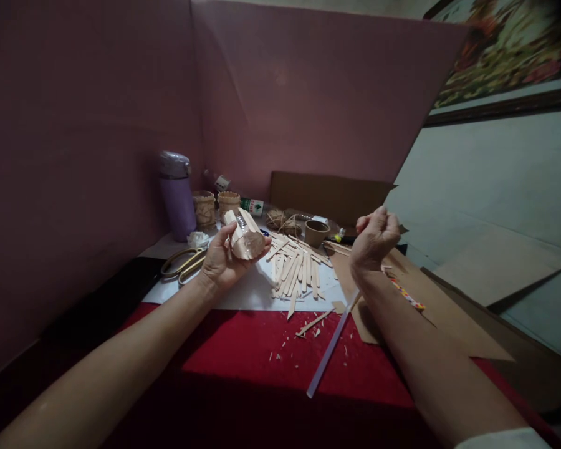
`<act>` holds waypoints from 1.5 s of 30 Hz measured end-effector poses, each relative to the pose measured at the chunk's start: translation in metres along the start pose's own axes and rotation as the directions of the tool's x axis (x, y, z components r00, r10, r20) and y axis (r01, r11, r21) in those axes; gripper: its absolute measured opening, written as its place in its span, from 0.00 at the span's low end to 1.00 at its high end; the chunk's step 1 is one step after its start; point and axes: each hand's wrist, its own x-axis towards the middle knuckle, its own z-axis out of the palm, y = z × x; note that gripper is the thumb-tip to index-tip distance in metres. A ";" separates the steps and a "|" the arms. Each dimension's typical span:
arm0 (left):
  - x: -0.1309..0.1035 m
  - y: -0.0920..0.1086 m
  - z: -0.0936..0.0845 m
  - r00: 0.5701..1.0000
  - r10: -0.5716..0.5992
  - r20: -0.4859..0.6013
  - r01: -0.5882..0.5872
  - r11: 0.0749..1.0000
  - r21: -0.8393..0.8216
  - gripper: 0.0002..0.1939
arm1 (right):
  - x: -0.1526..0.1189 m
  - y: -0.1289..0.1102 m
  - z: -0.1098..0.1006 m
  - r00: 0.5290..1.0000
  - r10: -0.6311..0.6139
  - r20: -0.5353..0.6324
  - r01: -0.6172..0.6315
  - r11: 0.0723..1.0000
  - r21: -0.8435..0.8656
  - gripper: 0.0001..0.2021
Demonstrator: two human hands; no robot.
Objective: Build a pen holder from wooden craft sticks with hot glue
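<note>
Stick-clad, clear plastic cylinder (247,243), cradled by the left hand (222,260), could shed sticks if squeezed; whether the curled right hand (375,238) holds anything, I cannot tell.

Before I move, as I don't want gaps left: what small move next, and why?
Probably reach the right hand, if free, to the pile of wooden sticks and take one; its grip is hard to see. The left hand holds a plastic container with sticks along its side, but bare ridged plastic shows between them.

a pale sleeve (498,439) edges the right forearm (421,355); the left forearm (121,368) is bare.
</note>
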 end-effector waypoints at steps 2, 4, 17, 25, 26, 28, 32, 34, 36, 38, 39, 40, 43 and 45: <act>-0.001 0.001 0.000 0.999 -0.031 0.028 0.031 0.999 0.009 0.29 | -0.010 -0.004 0.002 0.997 0.005 0.074 -0.006 1.000 0.006 0.21; -0.001 0.001 -0.001 0.996 -0.052 0.079 0.052 0.999 0.005 0.30 | -0.023 -0.012 0.003 0.982 -0.010 0.190 0.006 1.000 0.024 0.20; -0.004 0.002 -0.002 0.968 -0.127 0.218 0.116 0.991 0.062 0.25 | -0.072 -0.032 -0.003 0.768 -0.174 0.616 0.199 0.980 0.028 0.11; -0.002 0.000 0.002 0.988 -0.119 0.099 0.122 0.992 -0.029 0.30 | -0.075 -0.032 -0.003 0.748 -0.163 0.644 0.189 0.982 0.028 0.09; -0.001 0.000 0.001 0.990 -0.115 0.076 0.118 0.992 -0.039 0.30 | -0.075 -0.032 -0.003 0.746 -0.165 0.645 0.193 0.981 0.028 0.09; 0.000 -0.001 0.001 0.996 -0.082 0.025 0.083 0.995 -0.058 0.27 | -0.075 -0.032 -0.003 0.740 -0.176 0.649 0.207 0.978 0.029 0.09; 0.001 -0.003 0.001 0.999 0.000 -0.045 -0.005 0.994 -0.110 0.20 | -0.077 -0.034 -0.004 0.718 -0.186 0.671 0.228 0.973 0.026 0.09; 0.000 -0.003 0.002 0.998 0.013 -0.054 -0.020 0.992 -0.128 0.19 | -0.077 -0.035 -0.005 0.701 -0.188 0.688 0.237 0.971 0.024 0.08; -0.001 -0.004 0.003 0.999 0.001 -0.052 -0.007 0.992 -0.129 0.18 | -0.078 -0.038 -0.005 0.685 -0.196 0.702 0.246 0.969 0.031 0.09; -0.002 -0.003 0.004 0.999 -0.016 -0.044 0.010 0.992 -0.123 0.19 | -0.079 -0.039 -0.005 0.674 -0.208 0.709 0.251 0.967 0.045 0.09; -0.002 -0.003 0.004 0.999 -0.020 -0.039 0.015 0.993 -0.118 0.19 | -0.079 -0.040 -0.006 0.672 -0.212 0.709 0.250 0.967 0.052 0.09; -0.002 -0.003 0.004 0.999 -0.023 -0.034 0.019 0.994 -0.111 0.19 | -0.079 -0.041 -0.006 0.672 -0.214 0.709 0.247 0.967 0.057 0.09; -0.003 -0.003 0.005 0.999 -0.039 -0.014 0.038 0.997 -0.074 0.19 | -0.080 -0.041 -0.006 0.668 -0.204 0.716 0.239 0.970 0.053 0.10; -0.005 -0.003 0.005 0.999 -0.042 0.009 0.042 0.999 -0.035 0.20 | -0.080 -0.040 -0.007 0.663 -0.189 0.724 0.230 0.972 0.043 0.09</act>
